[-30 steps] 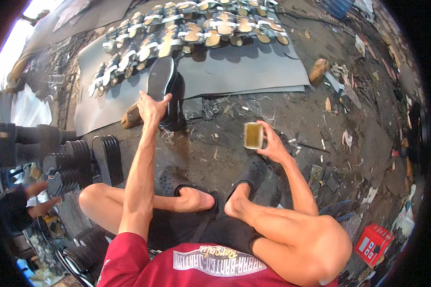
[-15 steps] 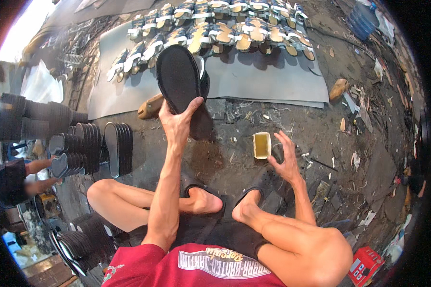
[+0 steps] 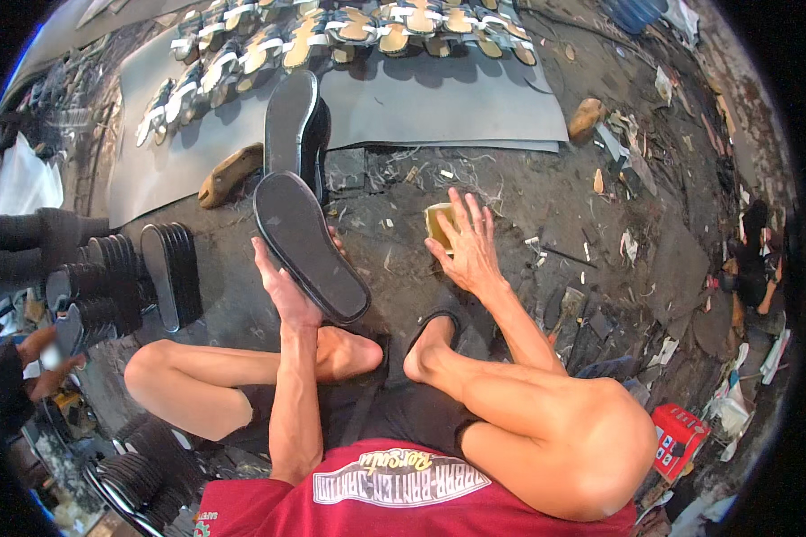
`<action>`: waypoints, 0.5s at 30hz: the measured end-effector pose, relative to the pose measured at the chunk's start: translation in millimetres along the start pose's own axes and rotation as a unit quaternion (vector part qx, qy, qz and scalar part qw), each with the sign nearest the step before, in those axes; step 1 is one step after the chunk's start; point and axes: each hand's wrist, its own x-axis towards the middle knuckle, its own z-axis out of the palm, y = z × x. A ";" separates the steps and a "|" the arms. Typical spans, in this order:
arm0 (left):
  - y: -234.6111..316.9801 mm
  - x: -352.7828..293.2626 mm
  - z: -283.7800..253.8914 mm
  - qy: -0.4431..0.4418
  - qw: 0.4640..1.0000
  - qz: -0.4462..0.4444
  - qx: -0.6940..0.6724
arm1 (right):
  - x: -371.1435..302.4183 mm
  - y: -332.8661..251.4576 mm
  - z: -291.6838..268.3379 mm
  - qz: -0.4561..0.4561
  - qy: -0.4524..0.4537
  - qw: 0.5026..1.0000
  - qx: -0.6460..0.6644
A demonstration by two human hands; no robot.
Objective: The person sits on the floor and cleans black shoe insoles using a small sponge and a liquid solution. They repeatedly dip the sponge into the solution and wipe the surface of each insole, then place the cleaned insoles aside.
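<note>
A black shoe sole (image 3: 309,246) lies slantwise over my left hand (image 3: 294,300). The thumb shows along its left edge and fingertips at its right, so the hand is closed round it from below. Just beyond, overlapping in view, are more black soles (image 3: 288,121), one behind another; whether they touch the held one I cannot tell. My right hand (image 3: 470,246) is spread over a small tub (image 3: 437,224) of yellowish stuff, partly covering it. The fingers are apart, and nothing shows in them.
Rows of sandals (image 3: 349,27) stand on a grey sheet (image 3: 439,112). Two wooden shoe lasts (image 3: 230,176) lie by its edge. Stacked black soles (image 3: 172,277) are at left, where another person's hand (image 3: 40,358) shows. Scraps litter the right; a red box (image 3: 678,436) lies lower right.
My left hand has drawn nearer to me and now holds a sole lower down, with other soles beyond it. My right hand has moved from beside the tub to over it.
</note>
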 end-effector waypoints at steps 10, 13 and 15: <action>-3.0 2.2 10.0 -0.022 0.996 -0.069 -0.058 | -22.3 20.5 -26.2 0.194 0.031 0.939 0.281; -10.7 2.5 17.8 -0.021 0.994 -0.093 -0.061 | -35.4 8.4 -22.5 0.151 -0.051 0.952 0.261; -15.2 2.1 21.7 -0.037 0.990 -0.111 -0.076 | -24.5 -2.1 -55.8 0.234 -0.074 0.833 0.495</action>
